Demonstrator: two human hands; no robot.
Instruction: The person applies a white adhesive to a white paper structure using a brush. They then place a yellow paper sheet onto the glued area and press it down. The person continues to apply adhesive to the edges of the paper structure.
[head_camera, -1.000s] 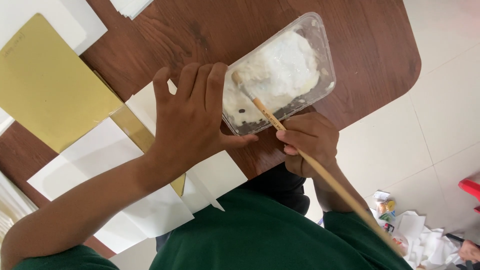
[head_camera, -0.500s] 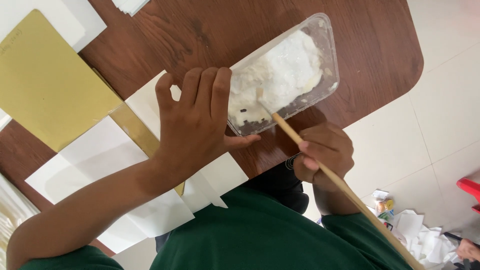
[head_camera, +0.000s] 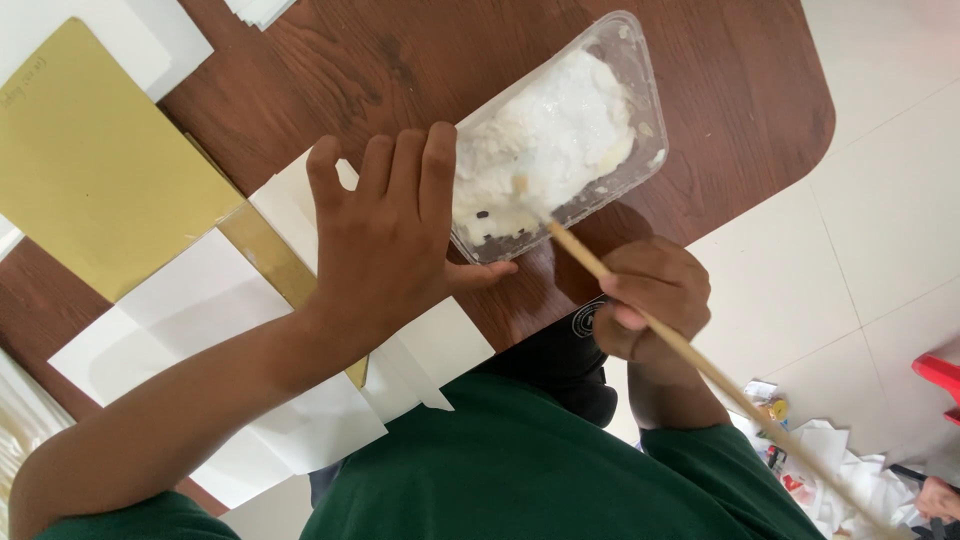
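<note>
left hand (head_camera: 385, 245) flat, fingers spread, pressed on the side of the clear tub (head_camera: 560, 135) | right hand (head_camera: 650, 300) closed around 1 wooden stick (head_camera: 640, 310) | stick tip in white paste (head_camera: 550, 140) | tub on brown table (head_camera: 400, 60)

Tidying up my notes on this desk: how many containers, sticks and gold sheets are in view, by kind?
Clear plastic container of white paste: 1
Wooden stick in the right hand: 1
Gold sheets: 1 large, 1 strip: 2
Total: 4
</note>
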